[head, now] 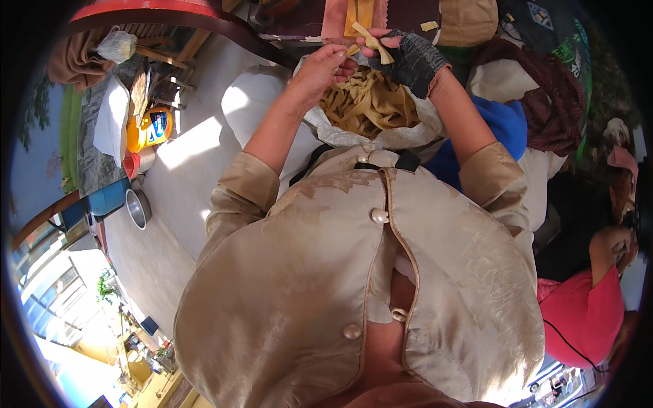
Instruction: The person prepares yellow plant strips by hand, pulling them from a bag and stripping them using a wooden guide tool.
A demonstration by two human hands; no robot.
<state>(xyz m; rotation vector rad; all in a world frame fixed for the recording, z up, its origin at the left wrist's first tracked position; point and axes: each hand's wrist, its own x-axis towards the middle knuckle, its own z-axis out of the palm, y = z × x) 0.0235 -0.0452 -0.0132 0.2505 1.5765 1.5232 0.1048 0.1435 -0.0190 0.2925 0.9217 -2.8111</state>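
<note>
My bare left hand (pixel 326 64) pinches a short pale yellow strip (pixel 352 50) between thumb and fingers. Close beside it, my right hand (pixel 416 56), in a dark fingerless glove, has a longer strip (pixel 376 45) at its fingertips; this one looks knotted or folded in the middle. Both hands are raised over the far rim of a white woven sack (pixel 352 136), whose mouth is rolled open. Inside lies a tangled heap of flat yellowish strips (pixel 377 104). What the strips are made of cannot be told.
Beyond the hands is a dark surface bearing a small yellow piece (pixel 429 25) and a brown paper bag (pixel 468 23). A red curved edge (pixel 148 10) arches at upper left. A yellow jug (pixel 158 130) and metal basin (pixel 139 209) stand left. Another person's pink-red sleeve (pixel 581 321) shows right.
</note>
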